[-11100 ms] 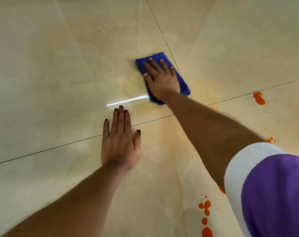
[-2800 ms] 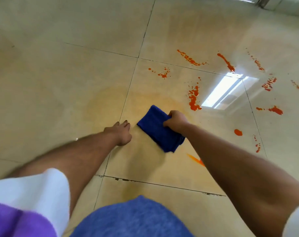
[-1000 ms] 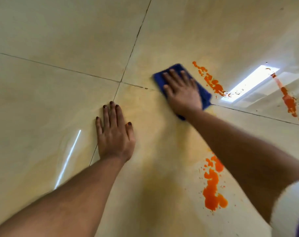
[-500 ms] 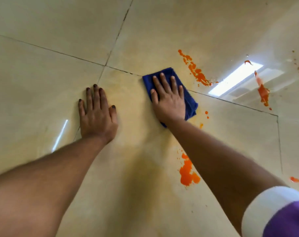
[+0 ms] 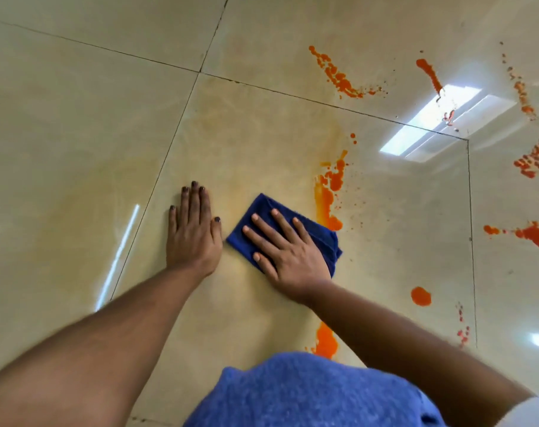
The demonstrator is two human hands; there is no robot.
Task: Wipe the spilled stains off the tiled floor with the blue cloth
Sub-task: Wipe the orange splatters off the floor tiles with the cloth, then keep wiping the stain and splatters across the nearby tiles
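Folded dark-blue terry cloth lies flat on the glossy beige tiled floor, directly under the right hand, whose straight, spread fingers press it down (nothing is pinched). Its far edge touches a smeared orange stain. Just beside the cloth, the left hand rests flat, fingers together.

The folded blue cloth lay flat on the glossy beige tiled floor, pressed under a hand. Orange stains streaked the tile just beside the cloth's far edge, with more splatters scattered beyond.
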